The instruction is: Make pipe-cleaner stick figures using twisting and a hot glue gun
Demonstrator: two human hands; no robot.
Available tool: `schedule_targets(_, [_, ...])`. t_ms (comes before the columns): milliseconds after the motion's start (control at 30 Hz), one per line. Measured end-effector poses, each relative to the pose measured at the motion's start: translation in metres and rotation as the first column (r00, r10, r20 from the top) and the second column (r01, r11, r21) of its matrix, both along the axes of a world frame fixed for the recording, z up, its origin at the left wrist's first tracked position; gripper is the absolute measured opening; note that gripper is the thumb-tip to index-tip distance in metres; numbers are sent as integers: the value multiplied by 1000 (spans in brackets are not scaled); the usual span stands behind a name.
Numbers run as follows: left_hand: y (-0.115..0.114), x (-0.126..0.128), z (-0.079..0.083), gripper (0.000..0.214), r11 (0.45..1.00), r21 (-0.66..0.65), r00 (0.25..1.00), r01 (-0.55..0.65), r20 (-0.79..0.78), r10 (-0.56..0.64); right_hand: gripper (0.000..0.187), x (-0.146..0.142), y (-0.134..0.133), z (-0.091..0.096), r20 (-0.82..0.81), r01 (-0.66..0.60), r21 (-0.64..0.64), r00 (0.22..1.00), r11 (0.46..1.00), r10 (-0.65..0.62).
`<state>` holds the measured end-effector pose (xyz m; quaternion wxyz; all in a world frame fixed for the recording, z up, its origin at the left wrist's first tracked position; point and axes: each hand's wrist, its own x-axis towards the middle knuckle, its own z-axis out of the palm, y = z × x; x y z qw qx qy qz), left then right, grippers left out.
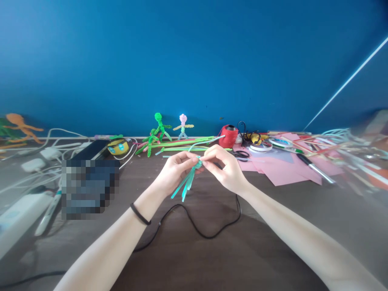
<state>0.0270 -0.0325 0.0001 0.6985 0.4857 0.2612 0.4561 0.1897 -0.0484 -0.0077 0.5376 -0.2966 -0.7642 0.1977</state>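
Both hands meet over the middle of the table around a bundle of turquoise pipe cleaners (188,182). My left hand (177,169) pinches the bundle near its bunched upper end, thumb on top. From the other side, the thumb and forefinger of my right hand (226,166) are closed on the same knotted part. Several loose ends hang down towards me below the left fingers. One pale turquoise strand (206,141) sticks up behind the hands and bends to the right. Where exactly the fingertips grip is partly hidden.
Small pipe-cleaner figures, a green one (158,127) and a pink one (183,125), stand by the blue wall. Behind my hands lie green stems (188,142), a red spool-like object (228,136) and scissors (241,154). Pink paper (281,169) lies right; a black cable (194,226) crosses the table nearby.
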Motion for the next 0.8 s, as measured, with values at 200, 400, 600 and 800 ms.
schedule_targets(200, [1,1,0,17,1000,-7,1000,5,-24,-5,4,1,0,-1,-6,-37,-33,999,999,36])
schedule_targets(400, [0,1,-1,17,1000,-7,1000,14,-25,-14,5,0,2,-4,-17,-48,-55,999,997,47])
schedule_targets(600, [-1,1,0,16,999,19,1000,27,-17,-26,5,-1,1,-1,-10,-45,1,999,999,45])
schedule_targets(800, [-1,1,-1,14,1000,16,1000,25,-14,-25,8,-1,1,0,9,-38,34,999,999,38])
